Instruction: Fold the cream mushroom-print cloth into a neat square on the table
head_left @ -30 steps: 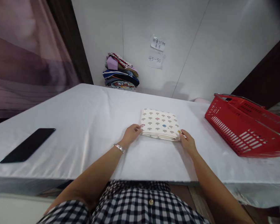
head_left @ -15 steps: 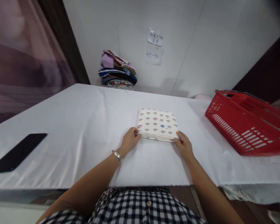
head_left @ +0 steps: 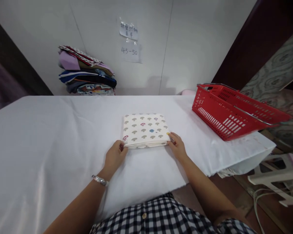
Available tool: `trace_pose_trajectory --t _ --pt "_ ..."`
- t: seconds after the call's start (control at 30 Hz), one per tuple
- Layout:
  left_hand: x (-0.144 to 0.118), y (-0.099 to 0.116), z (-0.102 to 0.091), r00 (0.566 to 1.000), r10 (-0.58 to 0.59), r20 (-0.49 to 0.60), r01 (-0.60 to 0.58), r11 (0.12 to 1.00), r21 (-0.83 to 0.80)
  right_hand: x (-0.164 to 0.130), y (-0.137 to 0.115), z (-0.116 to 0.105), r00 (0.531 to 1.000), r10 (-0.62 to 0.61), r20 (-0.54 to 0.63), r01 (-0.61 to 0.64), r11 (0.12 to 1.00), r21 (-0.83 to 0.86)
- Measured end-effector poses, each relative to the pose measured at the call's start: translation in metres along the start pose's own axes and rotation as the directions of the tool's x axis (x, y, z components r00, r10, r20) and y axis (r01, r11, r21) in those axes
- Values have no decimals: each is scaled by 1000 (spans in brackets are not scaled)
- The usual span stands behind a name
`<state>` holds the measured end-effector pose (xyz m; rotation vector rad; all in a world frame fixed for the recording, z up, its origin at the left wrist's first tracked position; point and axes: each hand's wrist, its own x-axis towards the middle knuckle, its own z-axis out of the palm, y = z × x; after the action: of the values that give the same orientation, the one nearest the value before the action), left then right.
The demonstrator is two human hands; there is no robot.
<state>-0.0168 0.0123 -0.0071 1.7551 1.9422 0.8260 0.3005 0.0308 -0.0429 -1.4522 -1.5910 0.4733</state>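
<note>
A folded cream cloth (head_left: 146, 130) printed with grey mushrooms and a few red, blue and yellow ones lies flat in front of me. Several layers show along its near edge. My left hand (head_left: 116, 156) pinches the near left corner, thumb and fingers closed on it. At the near right corner, my right hand (head_left: 177, 145) grips the cloth the same way. Both hands rest low at the table surface, and their fingertips are partly hidden by the cloth.
White fabric covers the table (head_left: 63, 146). A red shopping basket (head_left: 219, 113) stands at the right edge. Folded fabrics (head_left: 88, 73) are stacked at the back left by the wall, below paper signs (head_left: 130, 50). A white plastic stool (head_left: 275, 175) is at the lower right.
My view has turned to the right, so the basket and stool show more fully and the black flat object at left is out of view. Both hands keep hold of the cloth's corners.
</note>
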Motion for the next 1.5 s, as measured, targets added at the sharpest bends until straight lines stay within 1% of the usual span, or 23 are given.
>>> trace_pose_trajectory --t 0.07,0.13,0.2,0.23,0.33,0.4,0.5,0.63,0.7,0.8,0.83,0.9,1.13,1.3,1.5 --pt "-1 0 1 998 41 -46 -40 999 21 -1 -3 0 999 -34 -6 34 999 -9" --pt "-1 -1 2 989 116 -88 -114 993 24 -1 -6 0 996 -91 9 91 996 -23" --pt "-1 -1 2 979 181 -94 -181 983 9 0 -7 0 991 -130 21 131 990 -53" --pt "0 -2 2 977 196 -82 -196 981 5 1 -7 0 990 -138 17 139 988 -74" --pt "1 -3 2 982 188 -32 -187 982 17 5 -4 -1 991 -132 -30 127 984 -126" --pt "3 -3 1 983 182 -11 -182 983 21 7 -2 -1 993 -109 -45 102 986 -128" --pt "4 -5 1 980 199 -10 -199 980 13 6 2 -1 995 -95 -32 92 991 -99" --pt "3 -8 1 975 220 -26 -220 975 -9 3 3 -1 993 -120 -14 118 990 -79" --pt "2 -9 2 967 249 -57 -250 968 -12 1 0 -2 983 -183 -17 180 978 -106" --pt "1 -10 3 936 326 -132 -329 944 2 -1 -7 -3 948 -319 -21 310 934 -177" --pt "0 -10 4 925 350 -147 -353 936 8 -1 -9 -3 938 -345 -25 333 922 -198" --pt "0 -11 5 912 380 -154 -382 924 14 -3 -13 -4 934 -355 -38 338 914 -224" --pt "3 -11 6 935 347 -70 -351 934 -60 -7 -14 -1 942 -336 6 329 918 -221" --pt "4 -7 4 938 340 -62 -344 937 -68 -2 -15 2 944 -329 19 325 918 -230" --pt "4 -8 3 949 313 -46 -315 946 -80 1 -7 5 958 -286 -17 281 950 -138"
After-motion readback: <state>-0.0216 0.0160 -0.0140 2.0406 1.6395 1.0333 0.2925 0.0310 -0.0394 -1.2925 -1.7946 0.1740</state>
